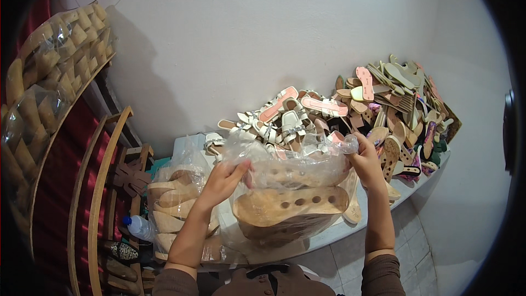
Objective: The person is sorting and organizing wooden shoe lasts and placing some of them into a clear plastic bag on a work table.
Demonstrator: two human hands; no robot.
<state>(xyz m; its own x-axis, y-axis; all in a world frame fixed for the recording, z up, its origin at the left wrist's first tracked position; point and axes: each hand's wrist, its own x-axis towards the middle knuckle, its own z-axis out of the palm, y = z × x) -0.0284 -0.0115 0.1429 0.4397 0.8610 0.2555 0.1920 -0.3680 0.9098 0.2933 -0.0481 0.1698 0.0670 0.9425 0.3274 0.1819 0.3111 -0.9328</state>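
Observation:
A clear plastic bag [279, 165] stands in front of me on the white table, its upper edge stretched between my hands. My left hand [226, 182] is closed on the left side of the bag's edge, thumb pointing to the right. The right corner of the plastic is bunched in my right hand [363, 160], fingers closed around it. Inside the bag lie chunky wooden shoe soles; the nearest wooden sole [263, 208] has a row of round holes along its side. The lower soles are partly blurred by the plastic.
Behind the bag are piled white sandals [293, 123]. Loose insoles and soles [402, 98] heap up at right. Another bag of wooden soles [174, 194] and a water bottle [139, 227] are at left, beside wooden racks [98, 186]. Bagged wooden pieces [66, 49] fill an upper shelf.

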